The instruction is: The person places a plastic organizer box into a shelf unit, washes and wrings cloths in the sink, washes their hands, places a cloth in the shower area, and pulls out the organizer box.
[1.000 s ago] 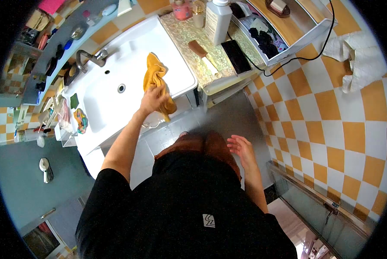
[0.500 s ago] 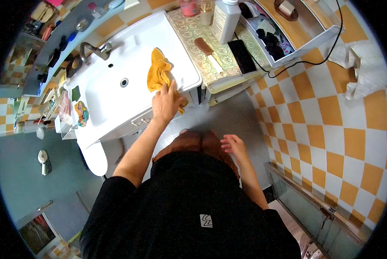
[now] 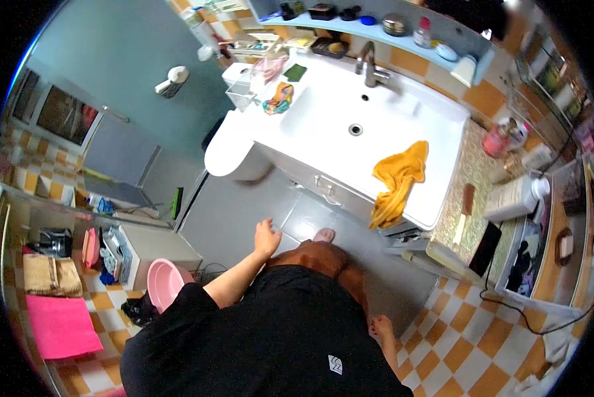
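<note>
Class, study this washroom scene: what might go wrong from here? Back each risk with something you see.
The yellow cloth hangs unheld over the front edge of the sink, so it might slip to the floor. The phone lies near the edge of the counter, a black cable trailing beside it; a snag could perhaps drag it off.

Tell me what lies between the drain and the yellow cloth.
Only bare sink lies between the drain and the yellow cloth; the head view shows it.

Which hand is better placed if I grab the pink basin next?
Probably the left: your left hand looks empty and is nearer the pink basin, while your right hand is on your body's other side.
</note>
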Demonstrator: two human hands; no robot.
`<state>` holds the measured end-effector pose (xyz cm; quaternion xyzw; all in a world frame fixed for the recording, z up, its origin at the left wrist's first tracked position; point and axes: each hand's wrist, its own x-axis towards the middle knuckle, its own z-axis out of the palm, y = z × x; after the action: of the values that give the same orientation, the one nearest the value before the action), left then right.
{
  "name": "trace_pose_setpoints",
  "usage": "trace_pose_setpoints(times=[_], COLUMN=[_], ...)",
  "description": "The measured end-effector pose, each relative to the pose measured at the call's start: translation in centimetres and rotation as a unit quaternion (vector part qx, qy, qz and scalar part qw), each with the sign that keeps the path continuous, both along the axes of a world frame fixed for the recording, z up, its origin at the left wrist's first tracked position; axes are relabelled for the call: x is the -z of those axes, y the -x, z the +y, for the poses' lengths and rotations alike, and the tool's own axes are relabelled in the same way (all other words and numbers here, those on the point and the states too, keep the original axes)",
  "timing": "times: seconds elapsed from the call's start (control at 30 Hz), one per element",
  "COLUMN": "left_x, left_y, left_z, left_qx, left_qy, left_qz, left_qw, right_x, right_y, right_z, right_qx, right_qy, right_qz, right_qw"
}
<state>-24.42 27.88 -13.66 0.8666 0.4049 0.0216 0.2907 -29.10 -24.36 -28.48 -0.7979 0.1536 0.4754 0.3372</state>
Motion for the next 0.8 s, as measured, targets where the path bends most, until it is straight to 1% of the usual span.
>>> trace_pose_setpoints(times=[0.03,0.07,0.13,0.17,0.23,0.33,0.37,0.43,0.5,0.53,0.57,0.6,0.63,0.73,0.77,0.8], left_x=[3.0,5.4,5.5,5.7,5.6,5.5,5.5,4.8,0.2,1.1,2.5,1.5,-1.0,-4.8,-5.2,-5.0], left_y=[2.1,3.8,5.4,5.8,5.5,3.4,1.9,-1.6,-7.5,-9.6,-11.9,-14.9,-17.8,-25.8,-28.2,-30.4], left_z=[2.0,3.4,4.1,4.6,6.6,11.6,14.0,20.6,25.0,30.1,34.5,37.1,40.0,46.6,48.3,50.3], left_qx=[-0.074,-0.146,-0.257,-0.310,-0.341,-0.372,-0.378,-0.357,-0.353,-0.312,-0.268,-0.267,-0.266,-0.204,-0.181,-0.148], left_qy=[0.053,0.110,0.187,0.226,0.226,0.218,0.215,0.185,0.131,0.026,-0.075,-0.092,-0.115,-0.111,-0.101,-0.112], left_qz=[0.021,0.038,0.042,0.044,0.004,-0.068,-0.095,-0.126,-0.197,-0.212,-0.223,-0.238,-0.252,-0.275,-0.287,-0.259], left_qw=[0.996,0.982,0.947,0.922,0.912,0.900,0.896,0.907,0.905,0.926,0.934,0.929,0.923,0.933,0.935,0.948], right_x=[1.4,1.4,0.8,0.4,-0.2,-1.3,-1.7,-2.4,1.8,2.1,1.5,0.7,0.2,-0.7,-1.3,-2.1], right_y=[0.1,-1.1,-3.8,-4.9,-6.5,-8.0,-8.5,-8.7,-6.5,-5.7,-5.2,-4.5,-3.9,-2.2,-2.1,-2.1], right_z=[-0.7,-1.0,-0.7,-0.6,0.3,2.2,2.9,5.4,5.2,6.3,8.4,10.3,12.7,19.1,21.0,22.8], right_qx=[-0.021,0.013,0.082,0.142,0.263,0.330,0.338,0.358,0.430,0.439,0.410,0.375,0.337,0.240,0.215,0.194], right_qy=[-0.015,-0.021,-0.032,-0.044,-0.070,-0.151,-0.149,-0.149,-0.121,-0.107,-0.097,-0.089,-0.087,-0.066,-0.056,-0.047], right_qz=[0.012,0.045,0.106,0.095,0.072,0.000,0.010,0.033,0.038,0.041,0.038,0.031,0.024,-0.010,-0.020,-0.030], right_qw=[1.000,0.999,0.990,0.984,0.959,0.932,0.929,0.921,0.894,0.891,0.906,0.922,0.937,0.969,0.975,0.979])
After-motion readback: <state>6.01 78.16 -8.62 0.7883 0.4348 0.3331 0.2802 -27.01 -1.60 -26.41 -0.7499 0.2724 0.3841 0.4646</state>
